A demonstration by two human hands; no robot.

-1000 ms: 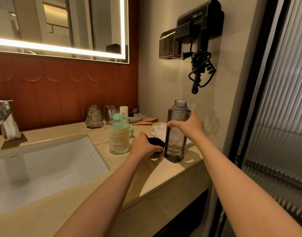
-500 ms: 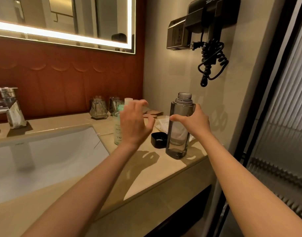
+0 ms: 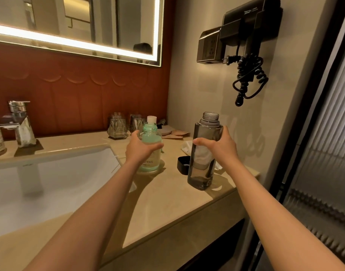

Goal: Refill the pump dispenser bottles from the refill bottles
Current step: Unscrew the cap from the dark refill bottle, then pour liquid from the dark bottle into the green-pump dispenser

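Left hand (image 3: pixel 139 148) is gripping the green refill bottle (image 3: pixel 151 162) round its shoulder, fingers and thumb curled on it. The bottle is standing uncapped on the counter (image 3: pixel 167 200), just beside the sink (image 3: pixel 50 182) rim. Right hand (image 3: pixel 222 148) is wrapping the tall grey bottle (image 3: pixel 201 169) at its upper body, thumb across the front. It's standing upright, neck open, near the counter's front edge and right end, with the wall (image 3: pixel 207 85) close behind. A black cap (image 3: pixel 183 165) is lying between the two bottles, just beside the grey one. Bare counter is running toward me. Glasses (image 3: pixel 117 127) are crowding the back corner.
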